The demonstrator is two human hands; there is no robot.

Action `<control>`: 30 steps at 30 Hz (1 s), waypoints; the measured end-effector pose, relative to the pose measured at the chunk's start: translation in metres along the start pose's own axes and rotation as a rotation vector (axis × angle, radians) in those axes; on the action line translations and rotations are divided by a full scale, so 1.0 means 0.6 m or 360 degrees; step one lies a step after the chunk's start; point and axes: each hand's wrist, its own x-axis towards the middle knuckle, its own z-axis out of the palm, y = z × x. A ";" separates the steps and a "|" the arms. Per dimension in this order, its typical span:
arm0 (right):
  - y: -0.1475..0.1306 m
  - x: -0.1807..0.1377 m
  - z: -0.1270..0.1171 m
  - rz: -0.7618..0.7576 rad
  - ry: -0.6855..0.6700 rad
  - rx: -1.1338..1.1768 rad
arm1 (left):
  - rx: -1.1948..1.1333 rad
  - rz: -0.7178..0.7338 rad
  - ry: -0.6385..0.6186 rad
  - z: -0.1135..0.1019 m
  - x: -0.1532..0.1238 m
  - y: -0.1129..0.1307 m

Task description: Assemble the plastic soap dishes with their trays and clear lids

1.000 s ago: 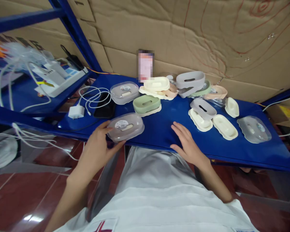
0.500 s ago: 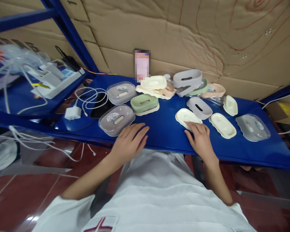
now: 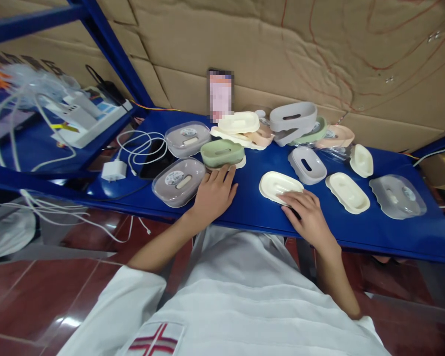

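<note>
My left hand (image 3: 215,194) is open, fingers stretched to the front edge of a cream tray (image 3: 240,163). A green soap dish (image 3: 222,154) sits on that tray. Whether the fingertips press on the tray I cannot tell. My right hand (image 3: 307,211) lies with its fingertips on the right end of a cream soap dish tray (image 3: 274,184), thumb apart from the fingers. Beside my left hand is a grey soap dish with a clear lid (image 3: 178,183). Behind my right hand lies a grey slotted soap dish insert (image 3: 307,165).
Along the back are a pile of cream and peach dishes (image 3: 239,123), stacked grey dishes (image 3: 293,118) and a phone (image 3: 220,94) against the cardboard. To the right lie a cream tray (image 3: 347,193) and a clear-lidded dish (image 3: 397,197). A white charger (image 3: 113,170) with cable lies left.
My left hand has moved forward and right to the tray under the green dish. The cream tray at my right hand has slid slightly left, with the fingers on it.
</note>
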 end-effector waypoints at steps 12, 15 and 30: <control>-0.019 0.002 0.007 -0.0109 -0.0049 0.0084 | -0.0372 0.0258 0.0315 0.015 0.002 -0.014; -0.023 0.003 0.010 -0.0138 -0.0062 0.0139 | -0.0511 0.0307 0.0438 0.007 0.000 -0.011; -0.037 0.019 0.018 -0.0039 0.0182 0.0057 | -0.0382 0.0208 0.0408 -0.012 -0.002 0.012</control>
